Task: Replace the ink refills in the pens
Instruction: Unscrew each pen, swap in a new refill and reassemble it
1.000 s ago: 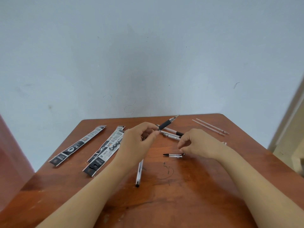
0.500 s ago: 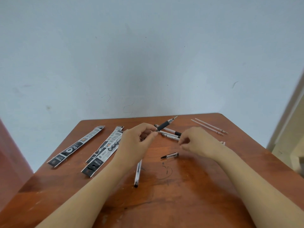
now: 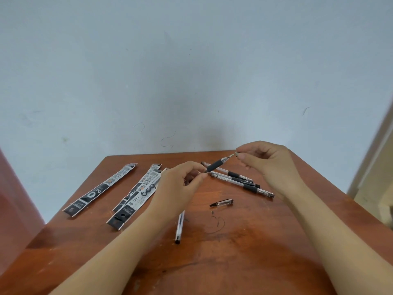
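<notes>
While aloft, one pen (image 3: 214, 167); one loose cap (image 3: 221, 202)

Left hand (image 3: 180, 186) gripping pen (image 3: 215, 166), right hand (image 3: 265, 165) pinching perhaps its tip, above table (image 3: 244, 252).

pen (image 3: 217, 166) rear: hidden in left hand (image 3: 180, 188) | packets (image 3: 100, 189) print: unreadable | barrel (image 3: 179, 228) top: under same hand

Plain indoor room, home or office unclear: bare pale-blue wall (image 3: 191, 71), scuffed reddish wooden surface (image 3: 255, 252) pushed against it.
</notes>
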`<action>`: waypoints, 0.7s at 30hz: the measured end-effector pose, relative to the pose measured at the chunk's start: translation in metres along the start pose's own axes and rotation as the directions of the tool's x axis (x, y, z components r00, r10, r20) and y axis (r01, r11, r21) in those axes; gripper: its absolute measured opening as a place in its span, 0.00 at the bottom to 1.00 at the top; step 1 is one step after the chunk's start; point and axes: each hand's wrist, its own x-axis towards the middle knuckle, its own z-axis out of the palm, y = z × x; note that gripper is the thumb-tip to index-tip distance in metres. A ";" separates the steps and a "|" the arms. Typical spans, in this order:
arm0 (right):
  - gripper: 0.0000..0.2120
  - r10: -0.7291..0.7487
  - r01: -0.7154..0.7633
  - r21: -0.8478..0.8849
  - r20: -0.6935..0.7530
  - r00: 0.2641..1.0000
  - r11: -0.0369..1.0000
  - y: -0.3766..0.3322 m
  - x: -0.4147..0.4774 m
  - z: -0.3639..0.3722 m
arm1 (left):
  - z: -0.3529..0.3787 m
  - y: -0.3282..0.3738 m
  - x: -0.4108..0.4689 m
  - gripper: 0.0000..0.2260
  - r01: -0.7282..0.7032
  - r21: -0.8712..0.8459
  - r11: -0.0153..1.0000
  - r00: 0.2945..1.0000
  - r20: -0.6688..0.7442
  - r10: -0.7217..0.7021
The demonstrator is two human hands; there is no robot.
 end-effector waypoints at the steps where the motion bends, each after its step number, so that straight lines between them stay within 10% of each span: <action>1: 0.10 0.001 -0.001 0.001 0.006 1.000 1.000 0.000 0.000 0.000 | 0.000 0.000 0.000 0.09 -0.002 0.002 1.000 1.000 -0.001 0.002; 21: 0.10 0.077 -0.040 -0.206 0.170 0.982 0.978 0.000 -0.002 -0.001 | 0.001 -0.006 0.001 0.06 -0.046 0.105 0.993 0.999 -0.012 0.047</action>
